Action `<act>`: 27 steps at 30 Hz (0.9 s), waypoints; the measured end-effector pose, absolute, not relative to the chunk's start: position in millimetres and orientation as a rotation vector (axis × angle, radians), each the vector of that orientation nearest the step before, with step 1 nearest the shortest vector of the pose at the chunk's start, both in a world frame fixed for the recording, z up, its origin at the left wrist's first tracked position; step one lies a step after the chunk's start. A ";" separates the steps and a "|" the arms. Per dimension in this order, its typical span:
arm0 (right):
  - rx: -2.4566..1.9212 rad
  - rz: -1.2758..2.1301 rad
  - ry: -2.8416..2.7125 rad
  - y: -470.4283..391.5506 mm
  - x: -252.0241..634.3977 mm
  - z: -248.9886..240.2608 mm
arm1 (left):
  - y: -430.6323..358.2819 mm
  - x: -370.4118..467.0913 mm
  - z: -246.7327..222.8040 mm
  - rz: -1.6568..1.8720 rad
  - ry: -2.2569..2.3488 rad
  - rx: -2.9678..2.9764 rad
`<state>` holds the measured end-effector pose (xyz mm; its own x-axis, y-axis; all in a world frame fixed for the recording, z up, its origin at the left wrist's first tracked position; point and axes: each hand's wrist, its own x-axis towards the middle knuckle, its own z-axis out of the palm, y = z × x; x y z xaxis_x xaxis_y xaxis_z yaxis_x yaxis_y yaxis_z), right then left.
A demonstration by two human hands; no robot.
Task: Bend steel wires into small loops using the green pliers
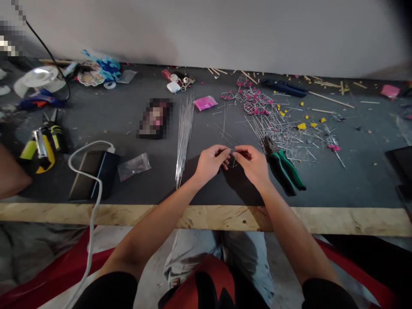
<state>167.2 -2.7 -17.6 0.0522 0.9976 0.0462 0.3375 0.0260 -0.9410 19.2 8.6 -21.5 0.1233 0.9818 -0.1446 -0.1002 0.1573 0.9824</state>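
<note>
and here a thin wire (232,149) is pinched over the desk (164,163) between the fingertips of left hand (210,163) and right hand (253,165), close together, presumably for fine control, with straight wires (184,133) and green-handled pliers (289,168) flanking them, apparently for easy reach

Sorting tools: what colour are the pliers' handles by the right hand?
The handles are green and black, clearest in head view.

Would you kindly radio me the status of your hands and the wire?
Left hand, right hand: both pinching wire. Wire: thin, held between fingertips above tabletop. Pliers: close beside right hand.
</note>
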 end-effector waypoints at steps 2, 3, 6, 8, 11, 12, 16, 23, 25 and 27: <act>-1.478 0.964 -1.424 -2.5 168.0 -16.5 | 8.3 19.1 -21.0 1.057 1.113 1.079; -1.487 0.974 -1.417 -2.3 168.5 -16.1 | 8.2 18.9 -21.0 1.051 1.116 1.092; -1.485 1.047 -1.384 -1.5 169.8 -15.1 | 8.0 17.8 -21.7 1.032 1.128 1.173; -1.476 1.074 -1.373 -1.2 170.4 -14.5 | 8.0 16.8 -21.8 1.027 1.141 1.221; -1.494 1.031 -1.403 -1.8 171.2 -13.5 | 8.1 15.6 -20.9 1.016 1.176 1.246; -1.503 1.020 -1.416 -2.1 171.4 -13.1 | 8.2 15.4 -20.5 1.009 1.188 1.252; -1.515 1.033 -1.431 -3.0 171.9 -12.3 | 7.9 15.0 -20.9 0.985 1.210 1.304; -1.255 1.658 -0.977 1.9 177.3 -10.5 | 8.3 12.2 -19.4 0.960 1.171 1.496; -1.191 1.835 -0.884 2.9 179.6 -10.0 | 8.7 11.0 -15.7 0.929 1.164 1.579; -1.217 1.822 -0.890 2.4 179.9 -10.4 | 8.5 10.4 -12.2 0.908 1.186 1.658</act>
<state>179.9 2.4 -10.4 -0.2599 0.8717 -0.4154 -0.2083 -0.4706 -0.8574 10.4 8.5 -12.2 0.2771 0.9584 0.0679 0.3164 -0.1577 0.9354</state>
